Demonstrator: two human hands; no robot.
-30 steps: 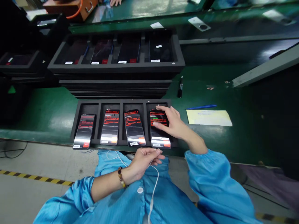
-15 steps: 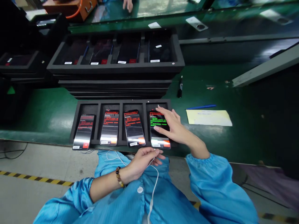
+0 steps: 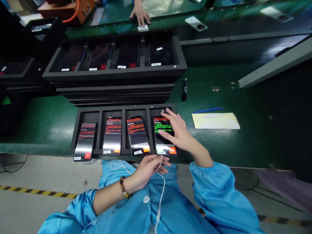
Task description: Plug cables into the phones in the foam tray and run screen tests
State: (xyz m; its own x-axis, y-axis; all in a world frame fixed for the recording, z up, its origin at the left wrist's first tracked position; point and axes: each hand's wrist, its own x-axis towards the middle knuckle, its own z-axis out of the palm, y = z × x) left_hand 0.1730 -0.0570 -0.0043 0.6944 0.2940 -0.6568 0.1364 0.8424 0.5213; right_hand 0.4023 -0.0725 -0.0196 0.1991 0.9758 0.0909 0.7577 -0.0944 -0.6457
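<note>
My left hand (image 3: 149, 168) is closed, thumb and forefinger pinching a thin white earphone cable (image 3: 161, 201) just below the rightmost phone (image 3: 163, 143). The cable's tip is hidden at the fingers, so whether it is plugged in cannot be told. My right hand (image 3: 179, 131) is open over that phone's right side, with fingers spread and thumb at the screen, which shows red and green text. Three more lit phones lie in the same black tray (image 3: 123, 130): a left one (image 3: 85, 143), tilted over the tray's front edge, a second (image 3: 112, 136) and a third (image 3: 138, 136).
Behind stands a stack of black trays (image 3: 117, 78), the top one holding several phones. On the green table (image 3: 214, 146) to the right lie a black marker (image 3: 185, 90), a blue pen (image 3: 207, 110) and a yellow paper (image 3: 215, 121). Across the bench, another person's hand (image 3: 140, 14) touches a white piece.
The other person's hand has come forward onto the white piece. The view has shifted slightly. My left hand keeps its pinch and my right hand stays over the rightmost phone.
</note>
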